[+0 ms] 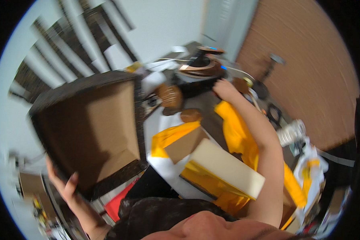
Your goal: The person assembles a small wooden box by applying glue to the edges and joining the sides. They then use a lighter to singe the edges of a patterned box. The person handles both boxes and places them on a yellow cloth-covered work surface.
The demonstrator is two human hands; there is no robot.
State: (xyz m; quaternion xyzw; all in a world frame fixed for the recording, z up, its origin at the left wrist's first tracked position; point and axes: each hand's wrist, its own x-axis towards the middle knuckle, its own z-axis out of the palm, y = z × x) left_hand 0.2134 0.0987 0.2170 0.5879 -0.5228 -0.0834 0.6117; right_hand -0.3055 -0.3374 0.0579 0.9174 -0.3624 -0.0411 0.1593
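Observation:
My left hand grips the lower left edge of a dark, open box, thumb over its rim; the plain brown inside faces me. My right hand reaches to the far side of the table, beside a dark round object; its fingers are blurred, and a hold cannot be told. Yellow cloth or wrapping lies under my right forearm. A box with a cream-coloured side and shiny yellow wrapping sits before my body, next to a brown cardboard piece.
Brown rounded objects stand mid-table. A clear ribbed container, black rings and a white and yellow bag are at the right. A dark slatted thing is by the wall; a red item lies below the dark box.

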